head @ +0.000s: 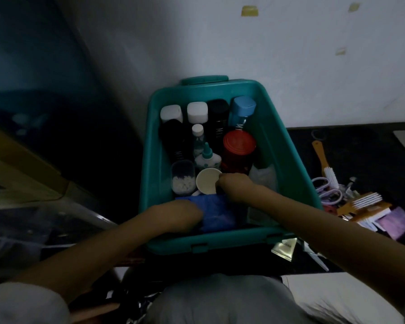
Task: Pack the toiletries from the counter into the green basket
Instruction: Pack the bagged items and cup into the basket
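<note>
The green basket (288, 164) stands on the dark counter against the wall. Inside it stand black bottles with white caps (173, 127), a blue-capped bottle (242, 108), a red-lidded jar (239, 146), a small dropper bottle (207, 157) and a clear tub of white pieces (183, 176). Both my hands are inside the basket. My right hand (234, 185) grips the rim of a cream round jar (207, 183). Over at the near left, my left hand (180, 213) holds a blue packet (218, 213) down low.
On the counter to the right of the basket lie purple scissors (326, 191), a wooden-handled brush (323, 160), combs and sachets (369, 206). A gold sachet (284, 249) lies at the basket's near corner. Dark furniture stands at the left.
</note>
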A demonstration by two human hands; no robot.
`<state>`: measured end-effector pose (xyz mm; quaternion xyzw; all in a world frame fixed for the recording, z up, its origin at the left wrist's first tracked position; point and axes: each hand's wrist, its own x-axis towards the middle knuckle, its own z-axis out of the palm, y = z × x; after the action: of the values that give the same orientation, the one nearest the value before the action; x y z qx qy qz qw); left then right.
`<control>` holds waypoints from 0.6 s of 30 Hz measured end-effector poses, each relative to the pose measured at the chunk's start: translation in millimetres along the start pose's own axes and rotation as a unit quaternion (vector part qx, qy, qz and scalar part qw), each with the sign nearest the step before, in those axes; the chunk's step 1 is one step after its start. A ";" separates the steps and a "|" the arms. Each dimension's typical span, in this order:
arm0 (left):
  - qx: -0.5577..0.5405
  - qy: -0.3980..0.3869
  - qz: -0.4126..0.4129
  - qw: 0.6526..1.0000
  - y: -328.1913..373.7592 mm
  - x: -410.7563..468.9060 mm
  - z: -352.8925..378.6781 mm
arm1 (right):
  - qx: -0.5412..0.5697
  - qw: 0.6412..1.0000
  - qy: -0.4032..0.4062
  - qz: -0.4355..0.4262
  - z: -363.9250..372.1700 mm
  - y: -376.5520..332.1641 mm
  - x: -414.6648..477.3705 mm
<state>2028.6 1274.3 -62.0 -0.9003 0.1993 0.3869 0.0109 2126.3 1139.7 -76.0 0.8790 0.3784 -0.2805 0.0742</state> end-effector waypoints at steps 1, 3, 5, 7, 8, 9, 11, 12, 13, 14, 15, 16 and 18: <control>-0.034 0.014 0.016 0.999 -3.7 -1.8 -2.3 | 0.003 1.000 0.005 -0.002 -1.2 2.0 -2.2; -0.118 0.043 0.049 0.991 -5.8 -4.4 -4.8 | 0.007 1.000 0.019 -0.004 -3.6 9.0 -8.1; -0.167 0.100 0.065 0.979 0.6 -4.6 -6.6 | 0.050 0.998 0.038 -0.011 -5.7 20.0 -16.5; -0.177 0.157 0.049 0.970 10.8 -2.8 -8.3 | 0.126 0.989 0.071 -0.029 -6.2 29.9 -29.3; -0.173 0.188 0.034 0.966 16.6 -1.7 -9.8 | 0.159 0.982 0.097 -0.039 -6.1 33.9 -37.6; -0.174 0.218 0.021 0.960 22.8 -0.8 -12.3 | 0.198 0.971 0.123 -0.048 -5.2 37.8 -46.9; -0.207 0.281 0.006 0.937 35.9 -0.5 -19.6 | 0.323 0.930 0.161 -0.070 -1.9 46.5 -69.8; -0.222 0.317 0.006 0.922 42.5 0.1 -23.6 | 0.403 0.895 0.174 -0.082 -1.0 51.3 -83.9; -0.229 0.357 0.013 0.906 50.4 0.9 -27.9 | 0.481 0.852 0.184 -0.094 -0.6 56.1 -99.8; -0.233 0.397 0.029 0.888 59.3 1.8 -32.6 | 0.552 0.805 0.191 -0.106 -0.5 61.0 -116.2; -0.241 0.431 0.053 0.868 68.9 2.8 -37.9 | 0.610 0.758 0.197 -0.118 -0.2 65.7 -131.7; -0.254 0.456 0.080 0.849 78.6 4.7 -43.3 | 0.652 0.719 0.206 -0.125 0.3 70.5 -145.7; -0.270 0.491 0.132 0.818 98.3 11.0 -53.3 | 0.689 0.676 0.235 -0.113 3.9 80.7 -168.4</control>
<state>2036.2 1170.7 -19.2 -0.9028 0.1829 -0.0705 -0.3827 2087.9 976.6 6.6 0.6685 0.1796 -0.2524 -0.6761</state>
